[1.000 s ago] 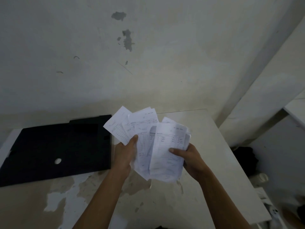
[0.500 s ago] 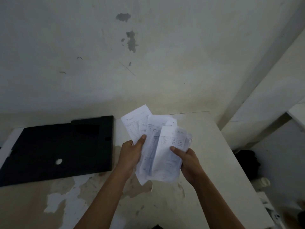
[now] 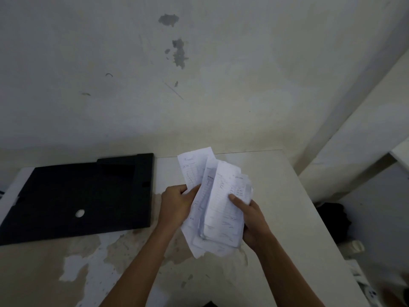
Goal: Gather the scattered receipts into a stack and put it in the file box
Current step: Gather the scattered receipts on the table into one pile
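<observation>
Several white printed receipts [image 3: 218, 202] are held as a loose bundle above the table, their top ends still splayed apart. My left hand [image 3: 177, 204] grips the bundle's left edge, thumb on the front sheet. My right hand [image 3: 252, 220] holds the right edge from below, thumb pressed on the top receipt. The black file box [image 3: 73, 196] lies flat on the table to the left of my hands, a round finger hole in its face; its lid looks closed.
The white table [image 3: 287, 218] has a worn, peeling patch near its front. A stained wall stands right behind it. The table's right edge drops to the floor, where dark items and a white object lie.
The fanned receipts have been pushed closer together into a narrower bundle, and both hands have drawn nearer to each other.
</observation>
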`<state>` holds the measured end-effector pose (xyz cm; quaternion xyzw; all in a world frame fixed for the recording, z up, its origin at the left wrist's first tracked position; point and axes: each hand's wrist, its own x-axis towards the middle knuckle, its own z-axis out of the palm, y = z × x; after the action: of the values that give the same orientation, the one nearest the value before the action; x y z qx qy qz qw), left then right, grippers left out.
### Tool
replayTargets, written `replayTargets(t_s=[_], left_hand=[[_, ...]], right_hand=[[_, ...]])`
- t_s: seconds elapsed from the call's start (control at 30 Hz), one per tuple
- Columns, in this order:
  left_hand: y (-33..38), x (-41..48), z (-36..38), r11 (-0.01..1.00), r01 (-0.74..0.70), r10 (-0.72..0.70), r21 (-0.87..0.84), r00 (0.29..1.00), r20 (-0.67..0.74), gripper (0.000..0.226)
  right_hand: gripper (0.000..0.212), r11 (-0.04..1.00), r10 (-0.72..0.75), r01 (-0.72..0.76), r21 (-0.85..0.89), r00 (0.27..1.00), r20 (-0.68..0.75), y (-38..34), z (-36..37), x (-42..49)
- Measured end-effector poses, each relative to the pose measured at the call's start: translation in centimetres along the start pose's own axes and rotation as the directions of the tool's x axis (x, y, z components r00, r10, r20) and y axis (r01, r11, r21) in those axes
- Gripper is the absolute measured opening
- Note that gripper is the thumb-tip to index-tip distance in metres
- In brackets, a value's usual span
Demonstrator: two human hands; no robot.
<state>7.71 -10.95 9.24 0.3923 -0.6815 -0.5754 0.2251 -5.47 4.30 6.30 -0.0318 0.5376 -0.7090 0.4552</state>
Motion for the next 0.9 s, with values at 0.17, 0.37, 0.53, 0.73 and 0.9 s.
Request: replayTargets(t_s=[0.17, 0.37, 0.53, 0.73, 0.9], left_hand=[[0.0, 0.2, 0.2, 0.999, 0.035, -0.037, 0.041, 0.999, 0.033, 0.051], [0.1, 0.4, 0.1, 0.993, -0.008, 0.002, 0.118, 0.999, 0.049, 0.051], [0.1, 0.2, 0.6, 0.993, -0.060, 0.057, 0.097, 0.998, 0.033, 0.052], [0.2, 0.0, 0.7, 0.999, -0.038, 0.033, 0.033, 0.992, 0.122, 0.053], [1.2, 0.0, 0.4, 0.995, 0.041, -0.062, 0.088, 0.966, 0.252, 0.070]], right_hand=[[0.045, 0.994, 0.029, -0.030, 0.107, 0.999, 0.013, 0.1, 0.0, 0.1], [0.043, 0.991, 0.029, -0.029, 0.131, 1.000, -0.001, 0.0, -0.3, 0.0], [0.038, 0.995, 0.019, -0.014, 0.098, 0.999, -0.047, -0.5, -0.6, 0.2], [0.038, 0.991, -0.003, 0.003, 0.135, 1.000, 0.000, -1.4, -1.0, 0.0], [0.042, 0.989, -0.059, 0.055, 0.135, 0.998, 0.027, -1.8, -1.2, 0.1]])
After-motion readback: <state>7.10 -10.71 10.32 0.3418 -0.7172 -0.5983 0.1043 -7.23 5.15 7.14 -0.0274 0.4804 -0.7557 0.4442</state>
